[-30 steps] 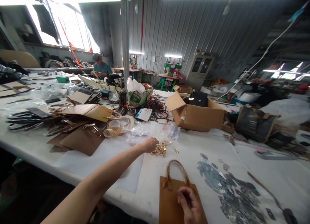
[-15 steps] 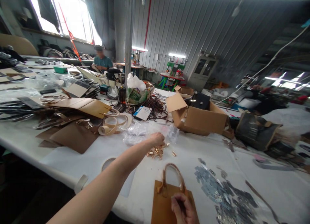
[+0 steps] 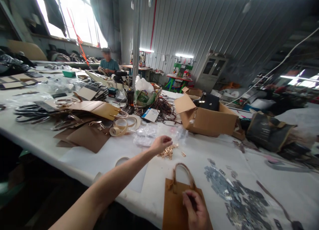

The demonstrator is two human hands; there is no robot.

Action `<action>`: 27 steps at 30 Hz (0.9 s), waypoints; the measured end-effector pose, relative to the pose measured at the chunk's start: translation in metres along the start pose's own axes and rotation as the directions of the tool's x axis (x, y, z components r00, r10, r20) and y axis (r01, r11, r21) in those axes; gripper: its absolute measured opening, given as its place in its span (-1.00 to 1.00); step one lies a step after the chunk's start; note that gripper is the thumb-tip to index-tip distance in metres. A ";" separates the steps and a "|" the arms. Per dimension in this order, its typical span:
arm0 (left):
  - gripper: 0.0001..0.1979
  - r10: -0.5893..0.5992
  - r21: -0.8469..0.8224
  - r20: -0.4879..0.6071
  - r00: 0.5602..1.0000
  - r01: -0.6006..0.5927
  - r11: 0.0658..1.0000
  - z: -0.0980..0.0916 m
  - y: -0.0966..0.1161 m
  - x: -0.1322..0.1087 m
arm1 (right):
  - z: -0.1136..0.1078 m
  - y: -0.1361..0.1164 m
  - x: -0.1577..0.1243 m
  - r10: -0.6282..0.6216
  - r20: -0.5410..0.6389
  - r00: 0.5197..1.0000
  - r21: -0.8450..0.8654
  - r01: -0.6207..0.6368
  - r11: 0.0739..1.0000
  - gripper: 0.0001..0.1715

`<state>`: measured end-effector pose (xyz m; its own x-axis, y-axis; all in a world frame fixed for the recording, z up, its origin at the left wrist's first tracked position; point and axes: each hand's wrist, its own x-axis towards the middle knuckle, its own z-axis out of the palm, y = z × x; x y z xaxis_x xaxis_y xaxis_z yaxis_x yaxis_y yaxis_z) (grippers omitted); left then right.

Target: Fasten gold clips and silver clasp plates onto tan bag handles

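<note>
My left hand (image 3: 162,144) reaches out over a small pile of gold-coloured metal fittings (image 3: 168,152). Its fingers are pinched together; whatever they hold is too small to make out. A tan bag panel (image 3: 171,203) with a looped handle (image 3: 183,166) lies at the table's near edge. Over the panel's right part is my right hand (image 3: 196,206), with thumb and fingers curled closed. What is between them, if anything, is hidden. To the right of the panel spreads a heap of flat grey metal plates (image 3: 234,196).
A cardboard box (image 3: 214,122) stands beyond the fittings, with a dark bag (image 3: 269,132) to its right. Stacked brown panels (image 3: 87,137) and a tape roll (image 3: 118,127) lie at left. A co-worker (image 3: 109,64) sits far back. A metal post (image 3: 136,40) rises behind the table.
The view has shifted a little, so the table's things sit further right. My left hand has lifted slightly off the gold fittings. My right hand stays over the tan panel.
</note>
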<state>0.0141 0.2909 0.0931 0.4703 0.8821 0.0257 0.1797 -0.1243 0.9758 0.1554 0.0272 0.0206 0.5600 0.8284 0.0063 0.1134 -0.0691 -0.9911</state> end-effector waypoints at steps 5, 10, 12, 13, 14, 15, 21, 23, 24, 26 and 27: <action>-0.58 -0.129 -0.557 0.060 0.990 0.141 0.818 -0.006 -0.007 -0.115 | 0.001 -0.008 -0.005 -0.030 0.019 0.999 -0.050 0.031 0.998 -0.45; -0.54 -0.308 -0.914 0.123 0.943 0.229 0.336 -0.006 0.003 -0.197 | 0.020 -0.035 -0.014 -0.001 0.004 1.000 0.094 0.001 0.996 -0.51; -0.62 -0.352 -0.934 0.119 0.928 0.225 0.276 -0.003 0.009 -0.214 | 0.038 -0.054 -0.024 0.002 0.044 0.999 0.227 -0.012 0.974 -0.57; -0.66 -0.372 -0.941 0.116 0.921 0.222 0.255 -0.001 0.012 -0.221 | 0.048 -0.063 -0.030 0.012 0.064 0.998 0.305 -0.031 0.952 -0.60; -0.69 -0.386 -0.948 0.110 0.916 0.214 0.237 0.000 0.015 -0.226 | 0.059 -0.073 -0.037 0.033 0.079 0.996 0.382 -0.061 0.922 -0.63; -0.71 -0.389 -0.954 0.106 0.915 0.204 0.220 0.001 0.018 -0.231 | 0.070 -0.081 -0.045 0.065 0.088 0.994 0.456 -0.098 0.885 -0.65; -0.70 -0.314 -0.961 0.061 0.948 0.140 0.237 0.001 0.027 -0.251 | 0.106 -0.111 -0.073 0.178 0.214 0.960 0.645 -0.276 0.712 -0.71; -0.71 -0.295 -0.940 0.037 0.955 0.133 0.313 -0.002 0.028 -0.255 | 0.107 -0.116 -0.074 0.190 0.247 0.950 0.642 -0.308 0.702 -0.71; -0.71 -0.285 -0.925 0.029 0.958 0.134 0.356 -0.004 0.028 -0.257 | 0.107 -0.118 -0.075 0.201 0.262 0.944 0.637 -0.326 0.699 -0.71; -0.69 -0.267 -0.892 0.019 0.964 0.136 0.430 -0.007 0.029 -0.260 | 0.105 -0.122 -0.075 0.224 0.291 0.930 0.624 -0.362 0.693 -0.69; -0.68 -0.265 -0.879 0.013 0.964 0.138 0.456 -0.008 0.031 -0.261 | 0.105 -0.123 -0.076 0.232 0.302 0.924 0.619 -0.376 0.689 -0.68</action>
<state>-0.1102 0.0604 0.1183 0.4172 0.8773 -0.2370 -0.6127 0.4642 0.6397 0.0127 0.0312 0.1286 0.2962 0.9177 -0.2646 -0.6405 -0.0147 -0.7679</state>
